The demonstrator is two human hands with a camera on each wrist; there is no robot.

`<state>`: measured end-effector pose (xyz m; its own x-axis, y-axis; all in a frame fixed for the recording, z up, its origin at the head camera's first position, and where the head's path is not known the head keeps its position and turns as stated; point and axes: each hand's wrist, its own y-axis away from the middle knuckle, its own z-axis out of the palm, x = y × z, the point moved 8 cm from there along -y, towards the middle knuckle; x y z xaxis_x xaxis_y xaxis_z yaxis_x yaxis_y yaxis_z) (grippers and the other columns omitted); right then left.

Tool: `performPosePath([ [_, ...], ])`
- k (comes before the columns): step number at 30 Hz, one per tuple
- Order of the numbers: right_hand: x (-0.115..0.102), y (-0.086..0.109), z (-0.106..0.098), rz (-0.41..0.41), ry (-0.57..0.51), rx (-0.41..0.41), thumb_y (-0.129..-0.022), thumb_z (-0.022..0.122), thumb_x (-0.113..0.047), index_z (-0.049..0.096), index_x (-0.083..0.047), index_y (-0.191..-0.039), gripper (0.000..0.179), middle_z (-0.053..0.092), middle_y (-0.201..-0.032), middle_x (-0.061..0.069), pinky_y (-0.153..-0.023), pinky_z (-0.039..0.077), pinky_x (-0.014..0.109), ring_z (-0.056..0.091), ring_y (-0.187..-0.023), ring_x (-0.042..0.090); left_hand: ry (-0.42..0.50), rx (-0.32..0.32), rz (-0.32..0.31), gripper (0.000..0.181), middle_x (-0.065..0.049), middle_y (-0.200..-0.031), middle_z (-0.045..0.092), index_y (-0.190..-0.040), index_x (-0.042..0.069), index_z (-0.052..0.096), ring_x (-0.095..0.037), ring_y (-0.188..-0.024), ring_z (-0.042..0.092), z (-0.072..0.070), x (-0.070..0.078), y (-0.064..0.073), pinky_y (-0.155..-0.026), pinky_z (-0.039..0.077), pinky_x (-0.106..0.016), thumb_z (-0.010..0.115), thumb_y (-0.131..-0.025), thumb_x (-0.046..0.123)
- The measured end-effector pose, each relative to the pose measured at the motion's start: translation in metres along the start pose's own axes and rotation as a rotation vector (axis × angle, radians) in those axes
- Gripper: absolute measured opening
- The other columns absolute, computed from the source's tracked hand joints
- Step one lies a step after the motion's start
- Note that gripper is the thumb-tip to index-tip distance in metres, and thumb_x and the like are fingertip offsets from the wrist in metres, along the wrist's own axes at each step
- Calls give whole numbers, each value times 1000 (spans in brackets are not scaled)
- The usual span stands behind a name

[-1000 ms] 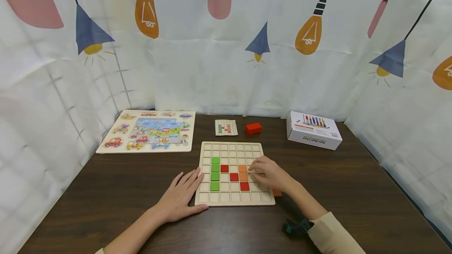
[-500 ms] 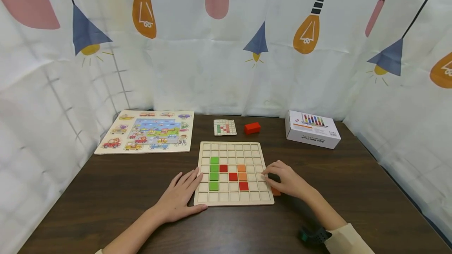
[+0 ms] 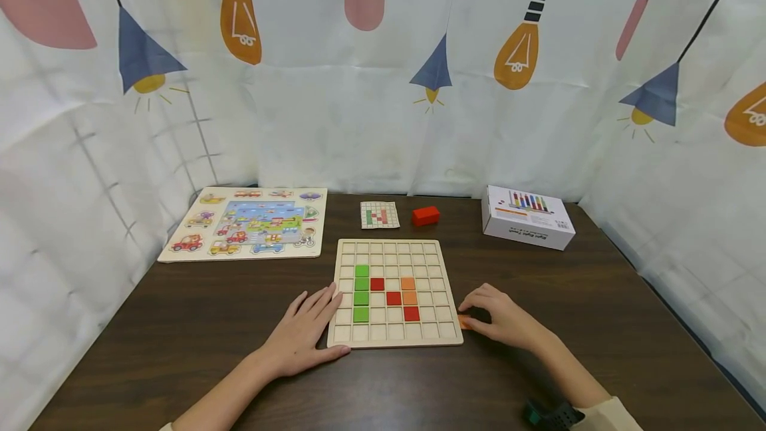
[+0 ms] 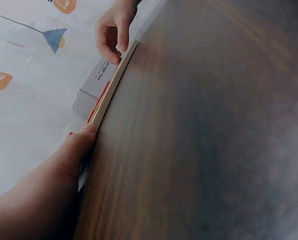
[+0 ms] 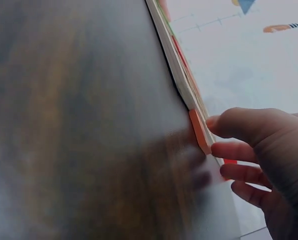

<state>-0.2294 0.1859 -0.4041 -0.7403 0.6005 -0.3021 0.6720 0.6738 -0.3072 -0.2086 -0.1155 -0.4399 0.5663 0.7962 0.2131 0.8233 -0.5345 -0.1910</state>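
Note:
A wooden grid board with green tiles, red tiles and orange tiles in its cells lies on the dark table. My left hand rests at its left edge, fingers extended over the rim and thumb at the near corner. At the right edge, my right hand is at a loose orange tile on the table. Thumb and index fingertips are right at this tile, slightly apart from each other; the other fingers are loosely curved. In the head view the hand partly hides the tile.
Behind the board are a small printed grid card and a red block. A picture puzzle board lies at the back left, a white box at the back right. A printed curtain surrounds the table.
My right hand has moved from over the board, right and towards me, to the loose orange tile by its edge. The left hand keeps its place; the tiles on the board look the same.

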Motion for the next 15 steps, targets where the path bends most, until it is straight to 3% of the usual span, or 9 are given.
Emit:
performPosePath([
  [8,-5,8,2,-77,-32,40,-80,72,-16,65,-21,-93,16,58,-97,-12,-72,47,27,50,-89,7,2,-8,-5,91,-5,-153,13,-147,11,21,-21,-137,15,1,0,0,-107,9,-50,36,-81,73],
  [15,-7,9,3,-99,-33,66,-79,73,-15,65,-20,-92,16,59,-96,-12,-72,48,27,52,-89,6,7,-6,-5,91,-6,-152,14,-147,11,22,-22,-137,16,0,0,1,-106,9,-50,37,-81,73],
])
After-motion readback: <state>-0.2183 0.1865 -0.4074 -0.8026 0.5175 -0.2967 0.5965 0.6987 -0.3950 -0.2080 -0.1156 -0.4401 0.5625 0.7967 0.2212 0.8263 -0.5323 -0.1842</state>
